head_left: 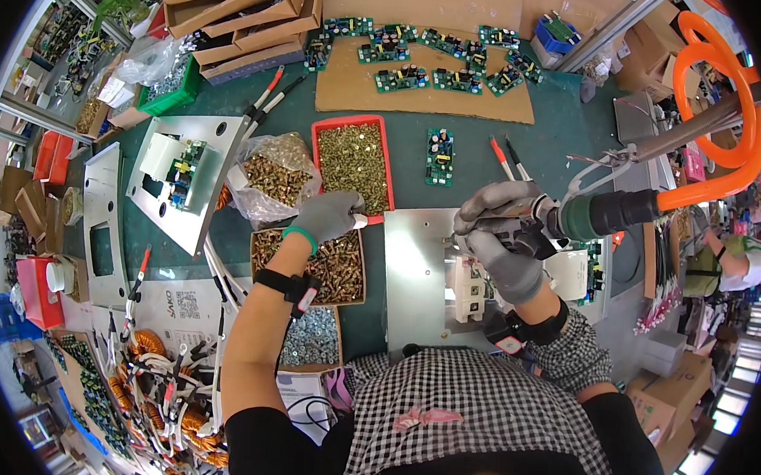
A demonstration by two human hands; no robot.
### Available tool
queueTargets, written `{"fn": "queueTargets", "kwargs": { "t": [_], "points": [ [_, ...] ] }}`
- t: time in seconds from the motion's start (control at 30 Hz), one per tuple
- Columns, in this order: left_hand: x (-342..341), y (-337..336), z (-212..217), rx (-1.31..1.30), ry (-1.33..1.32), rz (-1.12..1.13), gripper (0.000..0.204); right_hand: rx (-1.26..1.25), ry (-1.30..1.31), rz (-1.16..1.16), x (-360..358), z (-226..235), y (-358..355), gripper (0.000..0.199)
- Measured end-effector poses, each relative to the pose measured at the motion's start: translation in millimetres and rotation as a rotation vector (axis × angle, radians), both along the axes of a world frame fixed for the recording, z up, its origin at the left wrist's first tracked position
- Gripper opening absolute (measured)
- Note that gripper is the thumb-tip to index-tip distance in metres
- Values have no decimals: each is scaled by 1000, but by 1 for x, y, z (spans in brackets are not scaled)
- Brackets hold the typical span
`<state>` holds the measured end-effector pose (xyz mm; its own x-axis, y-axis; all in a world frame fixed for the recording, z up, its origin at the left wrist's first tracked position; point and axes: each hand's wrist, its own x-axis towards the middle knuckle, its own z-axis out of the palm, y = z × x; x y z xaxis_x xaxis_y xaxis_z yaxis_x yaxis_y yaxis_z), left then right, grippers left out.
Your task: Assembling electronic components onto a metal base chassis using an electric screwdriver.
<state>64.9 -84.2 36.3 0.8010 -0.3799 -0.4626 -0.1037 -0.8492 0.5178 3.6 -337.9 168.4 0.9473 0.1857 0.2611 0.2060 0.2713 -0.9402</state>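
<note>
My right hand [509, 245], in a grey glove, is wrapped round a pneumatic screwdriver [604, 213] on an orange coiled hose. It is above a silver metal panel [417, 279] with a white terminal block [468, 288] and a green circuit board [594, 272]. The tool's tip is hidden by the hand. My left hand [328, 215], gloved too, is closed in a pinch between a red tray of small brass-coloured fasteners [387, 173] and a cardboard box of brass-coloured bolts [309, 264]. What its fingertips hold, a small pale and red bit, is unclear.
A single circuit board [439, 157] lies beyond the panel; several more rest on cardboard [423, 105] at the back. Leftward are a bag of fasteners [273, 174], another metal panel [164, 150] and a heap of cables with copper coils [171, 390]. A box of washers [313, 336] sits nearby.
</note>
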Motion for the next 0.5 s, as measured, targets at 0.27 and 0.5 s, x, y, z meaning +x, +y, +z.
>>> {"fn": "queueTargets", "kwargs": {
  "t": [0.27,0.5],
  "points": [
    [-21,3,9,-826,180,610,28,-64,60,-12,-6,-3,1,41],
    [-113,-50,84,-1382,501,816,35,211,-72,186,-11,38,-13,44]
  ]
}}
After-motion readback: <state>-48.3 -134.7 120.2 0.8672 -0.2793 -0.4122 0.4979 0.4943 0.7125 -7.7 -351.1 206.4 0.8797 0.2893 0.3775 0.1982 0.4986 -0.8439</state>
